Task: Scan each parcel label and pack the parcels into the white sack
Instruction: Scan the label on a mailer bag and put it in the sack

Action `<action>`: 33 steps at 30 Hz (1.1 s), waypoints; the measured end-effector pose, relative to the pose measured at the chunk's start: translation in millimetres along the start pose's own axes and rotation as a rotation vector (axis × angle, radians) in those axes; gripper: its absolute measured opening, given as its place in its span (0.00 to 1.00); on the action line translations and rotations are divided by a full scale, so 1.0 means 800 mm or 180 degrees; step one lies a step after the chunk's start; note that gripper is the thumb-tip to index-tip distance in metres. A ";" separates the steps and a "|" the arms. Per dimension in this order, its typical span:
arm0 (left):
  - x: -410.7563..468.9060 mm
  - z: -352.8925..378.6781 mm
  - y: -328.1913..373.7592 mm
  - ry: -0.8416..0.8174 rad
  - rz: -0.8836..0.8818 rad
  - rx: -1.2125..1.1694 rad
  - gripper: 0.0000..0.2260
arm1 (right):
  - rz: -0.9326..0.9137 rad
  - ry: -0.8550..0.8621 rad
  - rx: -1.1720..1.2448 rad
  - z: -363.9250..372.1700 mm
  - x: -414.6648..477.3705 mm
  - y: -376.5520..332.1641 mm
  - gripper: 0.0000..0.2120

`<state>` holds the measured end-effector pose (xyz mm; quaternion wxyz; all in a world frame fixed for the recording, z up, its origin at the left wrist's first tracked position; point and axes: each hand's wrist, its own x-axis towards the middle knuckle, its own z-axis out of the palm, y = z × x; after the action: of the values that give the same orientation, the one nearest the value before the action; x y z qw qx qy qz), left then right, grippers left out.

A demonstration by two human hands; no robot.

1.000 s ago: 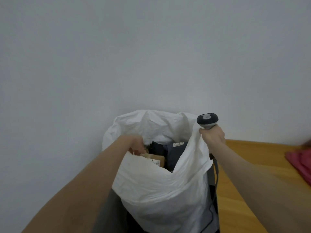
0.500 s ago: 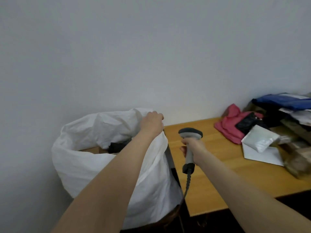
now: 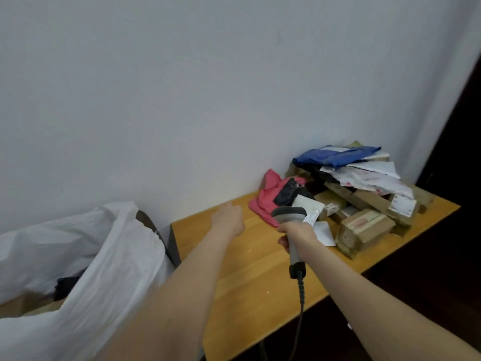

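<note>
The white sack (image 3: 86,259) stands open at the lower left, with a dark parcel (image 3: 68,284) and a brown box (image 3: 31,306) showing inside. My left hand (image 3: 228,217) is stretched out over the wooden table (image 3: 250,277), empty, fingers apart, reaching toward the parcel pile. My right hand (image 3: 296,234) grips the grey barcode scanner (image 3: 289,217), its coiled cable hanging down. The pile holds a pink mailer (image 3: 268,198), a blue mailer (image 3: 335,155), white mailers (image 3: 374,178) and a cardboard box (image 3: 364,227).
A white wall runs behind the table and sack. A dark doorway or panel (image 3: 458,142) borders the right side. Beside the sack stands a dark chair or frame (image 3: 158,235). A white envelope (image 3: 325,233) lies flat near the boxes.
My left hand let go of the sack rim and swung right over the table. The view turned right, bringing the parcel pile to the centre. The scanner stays in my right hand.
</note>
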<state>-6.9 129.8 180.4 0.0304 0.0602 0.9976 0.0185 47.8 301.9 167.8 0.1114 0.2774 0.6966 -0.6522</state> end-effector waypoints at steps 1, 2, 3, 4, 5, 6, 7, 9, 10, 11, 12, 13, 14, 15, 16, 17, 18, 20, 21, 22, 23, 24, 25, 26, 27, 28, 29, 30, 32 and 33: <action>0.014 0.004 0.028 -0.0038 0.0040 -0.0049 0.19 | 0.0006 0.0045 -0.0028 -0.024 0.014 -0.004 0.08; 0.028 0.009 0.056 -0.0076 0.0085 -0.0106 0.19 | 0.0014 0.0085 -0.0050 -0.047 0.029 -0.009 0.07; 0.042 0.013 0.083 -0.0120 0.0140 -0.0147 0.19 | 0.0020 0.0122 -0.0059 -0.070 0.043 -0.013 0.07; 0.054 0.017 0.109 -0.0166 0.0201 -0.0170 0.18 | 0.0029 0.0158 -0.0044 -0.092 0.057 -0.017 0.07; 0.066 0.021 0.133 -0.0206 0.0244 -0.0196 0.17 | 0.0038 0.0197 -0.0012 -0.114 0.069 -0.021 0.07; 0.077 0.025 0.156 -0.0237 0.0258 -0.0238 0.17 | 0.0040 0.0236 0.0012 -0.134 0.081 -0.025 0.06; 0.088 0.029 0.176 -0.0271 0.0252 -0.0286 0.17 | 0.0039 0.0270 0.0022 -0.153 0.094 -0.031 0.06; 0.111 0.037 0.210 -0.0358 0.0210 -0.0368 0.17 | 0.0030 0.0356 0.0041 -0.186 0.120 -0.042 0.06; 0.122 0.041 0.224 -0.0396 0.0190 -0.0398 0.16 | 0.0025 0.0422 0.0049 -0.200 0.133 -0.047 0.06; 0.133 0.046 0.235 -0.0440 0.0173 -0.0416 0.16 | 0.0011 0.0486 0.0040 -0.211 0.145 -0.052 0.04; 0.145 0.052 0.244 -0.0491 0.0157 -0.0417 0.17 | 0.0005 0.0533 0.0010 -0.221 0.158 -0.057 0.04; 0.156 0.058 0.251 -0.0543 0.0140 -0.0408 0.17 | 0.0006 0.0561 -0.0012 -0.227 0.171 -0.062 0.04; 0.167 0.065 0.256 -0.0587 0.0123 -0.0401 0.18 | 0.0021 0.0578 -0.0007 -0.232 0.185 -0.066 0.06; 0.179 0.073 0.260 -0.0630 0.0099 -0.0407 0.19 | 0.0044 0.0582 0.0007 -0.235 0.201 -0.069 0.07; 0.191 0.082 0.262 -0.0682 0.0069 -0.0426 0.21 | 0.0077 0.0585 0.0008 -0.235 0.217 -0.071 0.08; 0.203 0.093 0.264 -0.0739 0.0039 -0.0456 0.24 | 0.0115 0.0587 -0.0003 -0.234 0.232 -0.073 0.07; 0.216 0.104 0.265 -0.0796 0.0006 -0.0488 0.26 | 0.0148 0.0583 -0.0007 -0.232 0.248 -0.074 0.06; 0.244 0.129 0.267 -0.0923 -0.0070 -0.0555 0.31 | 0.0174 0.0583 -0.0017 -0.226 0.282 -0.075 0.04; 0.258 0.141 0.268 -0.0984 -0.0102 -0.0592 0.33 | 0.0183 0.0601 -0.0035 -0.221 0.300 -0.074 0.04; 0.275 0.154 0.270 -0.1044 -0.0131 -0.0629 0.35 | 0.0204 0.0624 -0.0061 -0.217 0.318 -0.074 0.04; 0.290 0.167 0.273 -0.1104 -0.0173 -0.0686 0.38 | 0.0224 0.0629 -0.0102 -0.212 0.335 -0.076 0.04; 0.303 0.180 0.277 -0.1173 -0.0224 -0.0756 0.41 | 0.0245 0.0615 -0.0139 -0.207 0.351 -0.077 0.05; 0.315 0.192 0.281 -0.1239 -0.0270 -0.0826 0.44 | 0.0268 0.0586 -0.0146 -0.202 0.367 -0.078 0.05; 0.325 0.204 0.286 -0.1292 -0.0325 -0.0874 0.48 | 0.0290 0.0545 -0.0136 -0.198 0.382 -0.079 0.05; 0.333 0.216 0.291 -0.1331 -0.0396 -0.0897 0.51 | 0.0304 0.0510 -0.0137 -0.195 0.396 -0.078 0.06; 0.339 0.228 0.295 -0.1365 -0.0483 -0.0898 0.53 | 0.0311 0.0488 -0.0161 -0.192 0.408 -0.077 0.07; 0.343 0.240 0.299 -0.1399 -0.0583 -0.0881 0.55 | 0.0312 0.0471 -0.0195 -0.189 0.419 -0.075 0.07; 0.347 0.250 0.303 -0.1435 -0.0675 -0.0852 0.57 | 0.0310 0.0449 -0.0226 -0.188 0.428 -0.074 0.08; 0.352 0.266 0.309 -0.1501 -0.0807 -0.0763 0.57 | 0.0322 0.0394 -0.0260 -0.185 0.443 -0.071 0.08; 0.354 0.271 0.311 -0.1490 -0.0857 -0.0708 0.56 | 0.0337 0.0369 -0.0253 -0.185 0.448 -0.071 0.08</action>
<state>-244.0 417.9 -42.0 0.2683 -0.0738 0.9543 0.1092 -246.2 532.4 48.9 0.1162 0.3465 0.7116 -0.6001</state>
